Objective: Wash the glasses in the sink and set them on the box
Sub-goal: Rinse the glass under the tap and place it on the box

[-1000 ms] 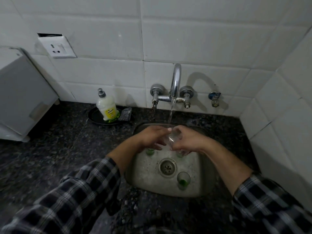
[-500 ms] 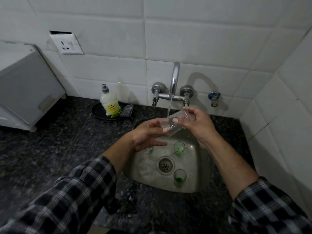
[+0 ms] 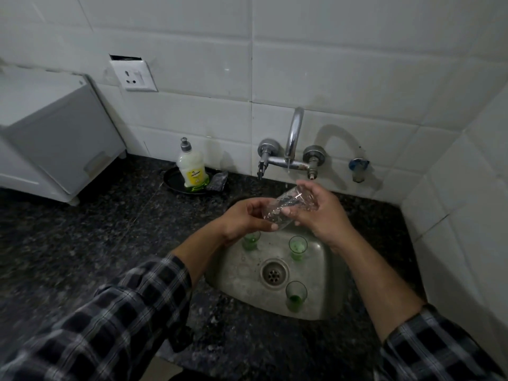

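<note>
Head view — right hand [image 3: 324, 213] grips glass [image 3: 298, 199], tilted

The left hand [image 3: 242, 220] hides most of one green glass [image 3: 250, 239]. The clear glass [image 3: 272, 214] is blurred, partly under the right hand [image 3: 321, 215]. The white box [image 3: 55, 133] runs off the left edge.

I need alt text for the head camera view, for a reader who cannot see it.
The left hand and right hand hold a clear glass, tilted sideways, above a steel sink below a wall tap. Three green glasses stand upright in the sink around the drain. A soap bottle and a white box are on the counter at left.
</note>
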